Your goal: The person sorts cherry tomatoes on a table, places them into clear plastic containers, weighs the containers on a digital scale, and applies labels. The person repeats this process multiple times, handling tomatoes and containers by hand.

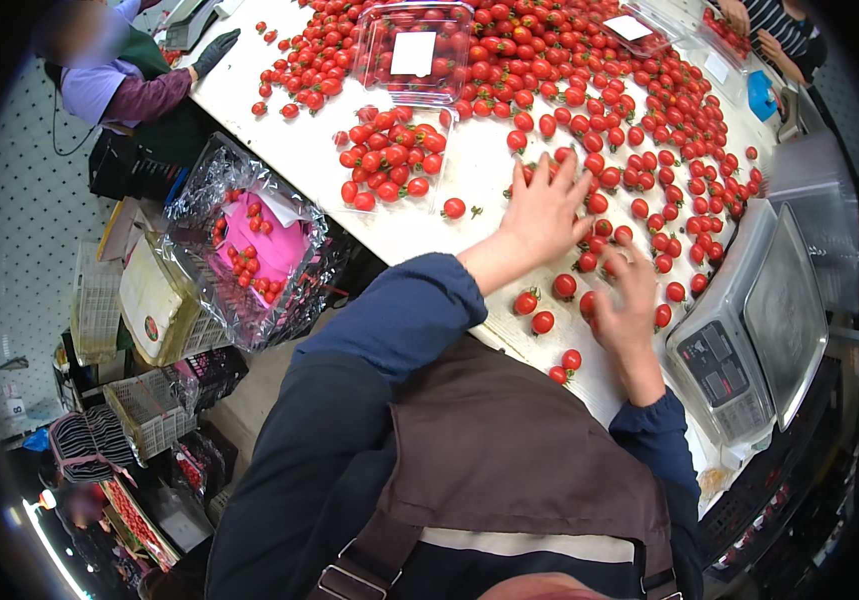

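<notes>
My left hand (pixel 545 206) is palm-down over loose cherry tomatoes (pixel 647 180), its spread fingertips among them. Closer to me, my right hand (pixel 630 304) hovers low with its fingers apart and slightly curled. A cherry tomato (pixel 588 302) lies against or beside its thumb; I cannot tell which. Anything beneath either palm is hidden. To the left of my hands, a clear plastic tray (pixel 440 169) holds a cluster of cherry tomatoes. Beyond it, a clear plastic clamshell box (pixel 414 86) with a blank-looking white label rests at the edge of the tomato heap.
A digital weighing scale (pixel 722 367) stands right of the white table (pixel 399 232). At left, a plastic-lined crate (pixel 249 240) holds pink material and tomatoes. A person with a gloved hand (pixel 217 52) works at the far left; another person's hand (pixel 771 46) shows far right.
</notes>
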A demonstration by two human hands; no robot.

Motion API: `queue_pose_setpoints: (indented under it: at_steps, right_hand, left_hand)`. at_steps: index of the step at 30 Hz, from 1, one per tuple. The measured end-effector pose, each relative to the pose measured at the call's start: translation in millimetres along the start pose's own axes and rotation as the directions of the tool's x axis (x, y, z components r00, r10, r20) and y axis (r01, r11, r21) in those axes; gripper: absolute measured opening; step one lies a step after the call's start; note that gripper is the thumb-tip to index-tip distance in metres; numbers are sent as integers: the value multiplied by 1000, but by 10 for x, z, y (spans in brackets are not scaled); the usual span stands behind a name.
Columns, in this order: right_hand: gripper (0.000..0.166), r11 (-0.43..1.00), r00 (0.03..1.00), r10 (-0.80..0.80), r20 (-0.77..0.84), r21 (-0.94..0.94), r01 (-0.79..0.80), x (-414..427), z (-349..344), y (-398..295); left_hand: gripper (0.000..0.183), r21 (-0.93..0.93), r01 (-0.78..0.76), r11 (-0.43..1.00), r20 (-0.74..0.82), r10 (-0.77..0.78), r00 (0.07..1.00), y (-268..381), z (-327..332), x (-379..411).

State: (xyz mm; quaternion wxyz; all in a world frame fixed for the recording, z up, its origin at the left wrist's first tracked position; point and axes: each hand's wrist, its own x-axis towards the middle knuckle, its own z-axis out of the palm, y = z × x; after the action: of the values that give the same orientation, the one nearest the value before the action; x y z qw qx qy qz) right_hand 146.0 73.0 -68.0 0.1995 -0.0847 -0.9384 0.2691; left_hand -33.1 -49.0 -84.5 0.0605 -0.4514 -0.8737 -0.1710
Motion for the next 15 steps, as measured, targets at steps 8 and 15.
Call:
queue_pose_setpoints:
  at_steps: [8, 15]
  right_hand:
    - [70, 924, 961, 237, -145, -272, -269, 450, 130, 510]
    - [54, 975, 991, -73, 111, -200, 94, 71, 192, -143]
  left_hand:
    - [48, -221, -125, 967, 106, 151, 983, 375, -203, -669]
    - [48, -415, -128, 901, 1, 141, 990, 61, -611, -1066]
